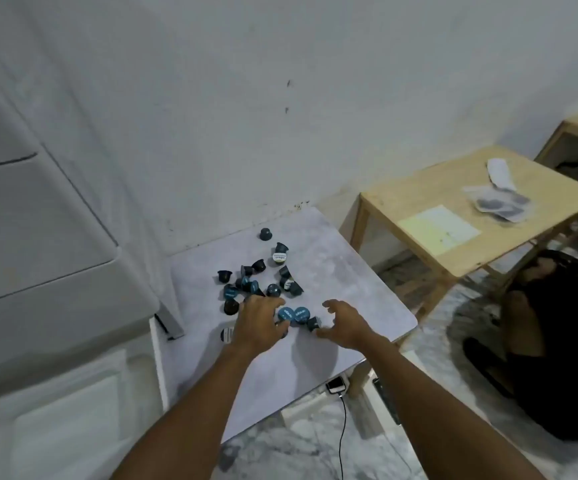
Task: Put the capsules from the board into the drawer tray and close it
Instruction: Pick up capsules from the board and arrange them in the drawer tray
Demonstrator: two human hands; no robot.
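Several dark coffee capsules [259, 279] with blue or white lids lie scattered on a pale grey marbled board [329, 271]. My left hand [261, 320] rests palm-down on the near edge of the pile, its fingers spread over a few capsules. My right hand [344, 323] hovers just right of it with fingers curled and apart, nothing inside. Between the two hands lie two blue-lidded capsules [294, 315] and a dark one [313, 323]. A white-lidded capsule [227, 334] peeks out left of my left wrist. I see no drawer tray.
A large white appliance [48, 271] stands to the left of the board, close to its edge. A light wooden table [453, 216] with papers and packets stands to the right. A phone [336, 385] with a cable lies on the floor below the board. A dark bag [557, 341] sits at right.
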